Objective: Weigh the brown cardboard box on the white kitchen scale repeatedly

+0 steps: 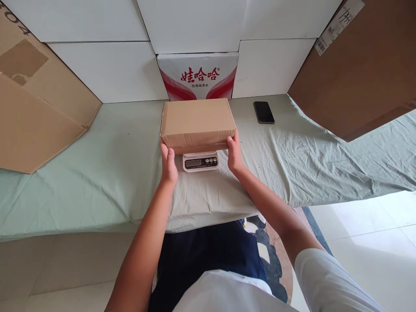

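Note:
A closed brown cardboard box (199, 118) is held level between my two hands, over a small white digital scale (200, 163). My left hand (168, 162) grips the box's near left corner, thumb up along the front and the other fingers hidden behind its side. At the near right corner my right hand (234, 151) closes on the box, its thumb on the front face. Only the front of the scale shows, with its dark display and several round buttons; the box covers the rest. Whether the box touches the scale's platform, I cannot tell.
Behind the box stands a white and red printed carton (201, 73) against white panels. A black phone (264, 112) lies to the right on the pale green cloth (130, 182). Large cardboard boxes flank the surface at left (42, 112) and right (364, 69).

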Available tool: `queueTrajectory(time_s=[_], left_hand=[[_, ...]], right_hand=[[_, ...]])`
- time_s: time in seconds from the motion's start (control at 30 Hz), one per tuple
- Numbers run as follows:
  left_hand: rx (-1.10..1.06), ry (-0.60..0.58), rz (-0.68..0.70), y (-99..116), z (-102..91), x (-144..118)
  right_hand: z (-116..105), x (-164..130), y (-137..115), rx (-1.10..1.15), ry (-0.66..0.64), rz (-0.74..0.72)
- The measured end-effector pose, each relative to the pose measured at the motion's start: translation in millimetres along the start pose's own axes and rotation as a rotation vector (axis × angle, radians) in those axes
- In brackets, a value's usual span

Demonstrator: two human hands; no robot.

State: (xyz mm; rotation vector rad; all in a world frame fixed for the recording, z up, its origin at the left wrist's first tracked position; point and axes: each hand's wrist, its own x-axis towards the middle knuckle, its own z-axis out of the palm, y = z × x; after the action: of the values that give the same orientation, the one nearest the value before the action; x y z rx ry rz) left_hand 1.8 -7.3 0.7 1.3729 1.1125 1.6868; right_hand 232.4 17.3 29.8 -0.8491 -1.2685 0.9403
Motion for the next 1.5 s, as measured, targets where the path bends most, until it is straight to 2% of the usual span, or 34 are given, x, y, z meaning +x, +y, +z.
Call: queueTrajectory(time_s=[0.2, 0.4, 0.8, 1.0, 1.13, 1.27, 1.33, 1.4, 1.5], left_hand=[[0.002, 0.011, 0.079, 6.2, 3.9, -2.0], [0.006, 0.001, 0.046, 11.4, 5.1, -4.2], [-0.009, -0.031, 0.037, 15.2, 5.7, -4.6], [-0.019, -0.011, 0.038, 17.6, 4.6, -1.1], [-0.028, -0.073, 0.029, 22.7, -2.4, 24.0], [-0.050, -0.093, 0.075, 20.7, -3.1, 72.7], [-0.077, -0.076, 0.084, 12.5, 1.6, 98.8], [-0.116, -0.046, 0.036, -0.3, 8.5, 121.0], [-0.156, -0.039, -0.038, -24.0, 18.5, 142.9]], right_hand=[[1.1, -0.5, -3.5, -0.039, -0.007, -0.017], [2.3, -1.3, -9.3, -0.053, -0.038, -0.025], [4.1, -4.0, -13.4, -0.039, -0.012, 0.015], [4.9, -4.5, -21.7, -0.047, -0.005, 0.017], [5.7, 14.8, -24.8, -0.069, -0.011, -0.014], [13.7, 54.8, -21.2, -0.094, -0.002, -0.098], [19.3, 77.9, -12.9, -0.102, 0.003, -0.135], [23.6, 99.4, 1.0, -0.081, 0.021, -0.171], [24.7, 124.1, 28.6, -0.046, 0.035, -0.174]])
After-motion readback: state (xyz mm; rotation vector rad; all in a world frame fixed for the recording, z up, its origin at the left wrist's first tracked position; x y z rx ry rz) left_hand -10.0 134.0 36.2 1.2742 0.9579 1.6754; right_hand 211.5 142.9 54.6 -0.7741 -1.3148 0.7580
